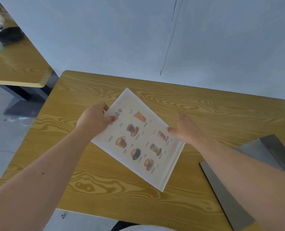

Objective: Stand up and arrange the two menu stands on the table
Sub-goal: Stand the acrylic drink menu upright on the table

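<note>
A white menu stand [138, 139] printed with drink pictures is held tilted over the middle of the wooden table [205, 110]. My left hand [95, 119] grips its upper left edge, thumb on the printed face. My right hand [186, 129] has its fingers spread, and the thumb touches the right edge of this menu stand. A second menu stand [225, 185], grey and flat, lies on the table at the right, partly hidden under my right forearm.
A pale wall [155, 39] rises right behind the table's far edge. Another wooden table [17, 64] stands at the upper left with a dark round object [10, 36] and a bottle on it. Grey floor shows on the left.
</note>
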